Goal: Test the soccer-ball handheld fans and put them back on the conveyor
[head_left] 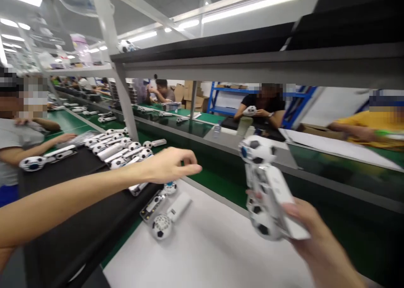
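My right hand (304, 220) grips white, soccer-ball-headed gadgets (259, 151) above the right part of the white sheet (214, 241). One ball head is at the top and another at the bottom, so this looks like two pieces; blur hides how they sit together. Reaching over the sheet's far left corner, my left hand (173, 165) holds nothing, its fingers bent and the thumb apart from them. Below it lie a white-handled gadget with a ball head (162, 226) and an opened handle (153, 204) showing its inside.
Many similar gadgets (118, 147) lie grouped on a black mat (82, 204) at left. A person in a grey shirt (15, 149) sits beside it. A metal post (121, 82) and an overhead shelf (221, 56) frame the green conveyor (217, 183). Other people work across it.
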A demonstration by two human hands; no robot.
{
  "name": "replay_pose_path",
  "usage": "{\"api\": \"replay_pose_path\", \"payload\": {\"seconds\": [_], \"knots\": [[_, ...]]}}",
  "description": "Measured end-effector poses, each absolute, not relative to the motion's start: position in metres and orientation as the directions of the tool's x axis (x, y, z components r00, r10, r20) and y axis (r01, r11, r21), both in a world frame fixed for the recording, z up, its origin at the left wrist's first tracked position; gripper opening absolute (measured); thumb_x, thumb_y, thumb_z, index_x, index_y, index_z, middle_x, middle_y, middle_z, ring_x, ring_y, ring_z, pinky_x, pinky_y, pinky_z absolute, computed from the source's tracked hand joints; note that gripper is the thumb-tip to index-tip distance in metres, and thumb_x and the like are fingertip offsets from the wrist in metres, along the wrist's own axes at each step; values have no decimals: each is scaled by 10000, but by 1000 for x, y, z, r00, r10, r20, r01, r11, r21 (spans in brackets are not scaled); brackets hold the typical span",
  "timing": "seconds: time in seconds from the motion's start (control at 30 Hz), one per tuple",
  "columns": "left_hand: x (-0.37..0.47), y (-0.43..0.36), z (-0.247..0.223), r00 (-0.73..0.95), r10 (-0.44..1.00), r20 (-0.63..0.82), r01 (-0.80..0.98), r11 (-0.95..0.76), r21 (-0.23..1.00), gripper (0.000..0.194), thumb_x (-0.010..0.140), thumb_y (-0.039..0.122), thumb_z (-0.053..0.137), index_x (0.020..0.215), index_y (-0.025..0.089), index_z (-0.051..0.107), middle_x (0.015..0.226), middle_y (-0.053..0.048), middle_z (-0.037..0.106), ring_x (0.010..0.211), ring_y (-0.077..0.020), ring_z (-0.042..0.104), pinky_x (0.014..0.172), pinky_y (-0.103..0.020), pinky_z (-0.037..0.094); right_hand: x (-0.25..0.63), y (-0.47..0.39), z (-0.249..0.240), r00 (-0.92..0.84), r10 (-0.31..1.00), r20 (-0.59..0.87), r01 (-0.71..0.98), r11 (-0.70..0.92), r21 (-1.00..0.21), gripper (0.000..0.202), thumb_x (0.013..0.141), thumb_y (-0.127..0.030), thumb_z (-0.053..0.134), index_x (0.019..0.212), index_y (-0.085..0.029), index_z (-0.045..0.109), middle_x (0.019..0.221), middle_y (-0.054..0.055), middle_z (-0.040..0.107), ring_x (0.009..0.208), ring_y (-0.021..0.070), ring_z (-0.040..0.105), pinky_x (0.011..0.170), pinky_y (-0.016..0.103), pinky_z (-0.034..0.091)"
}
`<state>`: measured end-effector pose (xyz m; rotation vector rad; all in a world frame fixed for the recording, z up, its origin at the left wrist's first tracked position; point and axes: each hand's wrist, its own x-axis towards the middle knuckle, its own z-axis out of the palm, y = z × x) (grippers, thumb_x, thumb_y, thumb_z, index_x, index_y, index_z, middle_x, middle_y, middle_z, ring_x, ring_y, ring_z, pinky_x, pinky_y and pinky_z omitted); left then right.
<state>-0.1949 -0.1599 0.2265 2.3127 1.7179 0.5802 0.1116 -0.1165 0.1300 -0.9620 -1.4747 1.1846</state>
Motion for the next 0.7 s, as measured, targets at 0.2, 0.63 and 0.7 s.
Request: {"api": "replay_pose_path", "payload": {"seconds": [0.2,0.63,0.7], "knots": [[-55,-132,197,252,960,119,237,-181,955,622,748,522,737,1242,186,565,1024,-72,692,838,-228,664,645,-273,508,103,-133,152,-110,912,396,38,402,-915,244,663,-358,777,861,-219,809,1296,98,601,1059,331,632,775,360,532],[-27,-131,164,-27,999,31,-328,-39,944,276,797,406,668,902,197,523,706,8,615,518,-140,569,502,-247,443,135,-102,126,-5,982,191,-251,184,-950,389,697,-379,714,891,-238,407,842,29,679,702,217,668,643,346,538],[-33,-129,158,2,998,-59,-402,55,914,281,851,465,610,892,199,528,708,13,598,498,-115,534,473,-225,412,137,-98,125,-1,984,177,-179,175,-968,465,688,-325,662,1083,-234,435,898,39,695,741,231,674,673,368,540]]}}
